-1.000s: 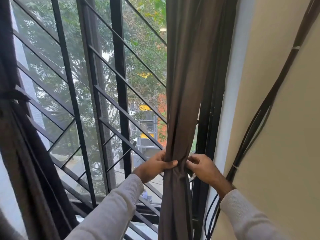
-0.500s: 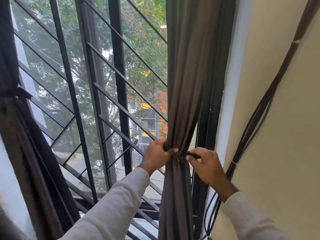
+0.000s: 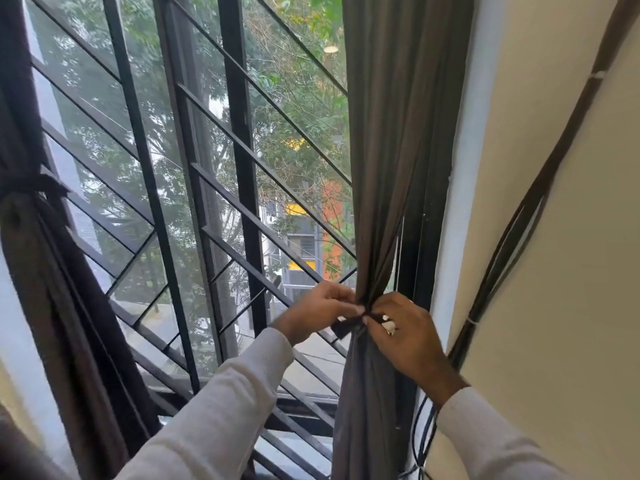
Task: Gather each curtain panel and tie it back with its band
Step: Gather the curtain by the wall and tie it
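The right curtain panel (image 3: 384,174), grey-brown, hangs gathered into a narrow bunch beside the window frame. A dark band (image 3: 344,328) wraps the bunch at hand height, one end sticking out to the left. My left hand (image 3: 320,311) pinches the band on the left of the bunch. My right hand (image 3: 403,336) pinches the band's other end on the right, touching the fabric. At the far left, the left curtain panel (image 3: 38,271) hangs bunched with a dark band (image 3: 33,183) tied round it.
A black metal window grille (image 3: 239,161) with diagonal bars fills the middle, with trees and buildings beyond. The cream wall (image 3: 561,237) on the right carries a bundle of dark cables (image 3: 519,233) running diagonally. The window sill (image 3: 301,407) lies below my hands.
Both hands have drawn the band tighter round the right panel, and its dark end now shows at the left of the bunch. The hands have risen slightly in view.
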A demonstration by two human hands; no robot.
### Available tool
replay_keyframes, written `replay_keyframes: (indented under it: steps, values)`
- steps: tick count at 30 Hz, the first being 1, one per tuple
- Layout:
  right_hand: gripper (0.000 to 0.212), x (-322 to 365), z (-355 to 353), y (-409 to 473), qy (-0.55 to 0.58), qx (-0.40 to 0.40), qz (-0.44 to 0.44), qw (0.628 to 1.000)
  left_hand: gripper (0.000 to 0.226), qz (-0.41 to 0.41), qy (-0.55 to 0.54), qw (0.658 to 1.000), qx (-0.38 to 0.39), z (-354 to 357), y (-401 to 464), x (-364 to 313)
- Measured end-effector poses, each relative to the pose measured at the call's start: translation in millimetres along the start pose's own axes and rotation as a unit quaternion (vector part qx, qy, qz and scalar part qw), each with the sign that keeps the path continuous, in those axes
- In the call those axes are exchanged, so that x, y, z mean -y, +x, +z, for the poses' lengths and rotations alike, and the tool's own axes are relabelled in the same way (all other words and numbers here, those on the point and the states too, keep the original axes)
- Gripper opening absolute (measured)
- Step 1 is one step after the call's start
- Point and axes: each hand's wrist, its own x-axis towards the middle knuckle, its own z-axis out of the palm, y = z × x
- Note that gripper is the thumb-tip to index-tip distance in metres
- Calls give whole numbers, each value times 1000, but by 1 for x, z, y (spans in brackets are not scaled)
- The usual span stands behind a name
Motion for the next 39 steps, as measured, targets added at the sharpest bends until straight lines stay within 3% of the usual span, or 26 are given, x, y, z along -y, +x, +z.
replay_keyframes:
  steps: [1,3,6,8,11,12,14,16,20,23,28,30,32,33,34,35,38,39]
  values:
    - [11,-1,-3,1,21,-6,14,1000,18,21,-2,999,44,-5,-6,2]
    - [14,-5,-9,3,75,-2,44,996,37,68,66,994,59,-11,-14,10]
    - [17,-14,-13,5,183,58,107,976,40,187,225,955,-55,-6,-18,15]
    - [20,-16,-10,6,279,93,150,944,26,310,360,871,-127,0,-17,18]
    - [23,-16,-6,4,369,102,197,903,14,438,518,710,-192,7,-23,20]
    - [22,-17,-6,3,385,103,204,894,13,460,538,677,-202,9,-26,20]
    - [21,-18,-6,0,416,105,213,878,11,488,549,645,-211,12,-33,21]
    - [25,-20,-7,-3,455,94,232,854,10,499,545,642,-204,14,-36,18]
    - [37,-21,-8,-9,540,71,271,794,15,492,525,666,-196,22,-34,5]
    - [48,-21,-6,-16,597,50,288,748,20,509,549,635,-193,28,-32,-2]
    - [28,-13,-3,-33,691,-3,310,653,19,531,566,591,-218,26,-28,-5]
    - [30,-11,-1,-40,732,-20,311,606,21,531,575,588,-207,24,-25,-10]
    - [46,-9,0,-42,768,-25,297,567,22,505,584,604,-196,22,-21,-22]
    - [52,-7,0,-41,776,-27,289,560,23,484,589,617,-195,21,-19,-29]
    - [44,-7,0,-41,768,-29,287,572,24,464,592,630,-195,22,-17,-36]
    - [35,-5,0,-41,750,-32,290,594,25,445,593,643,-193,22,-15,-43]
    - [51,0,6,-38,682,-55,307,662,31,393,596,680,-169,23,-13,-59]
    - [46,4,7,-35,666,-67,301,680,34,375,594,693,-161,23,-12,-63]
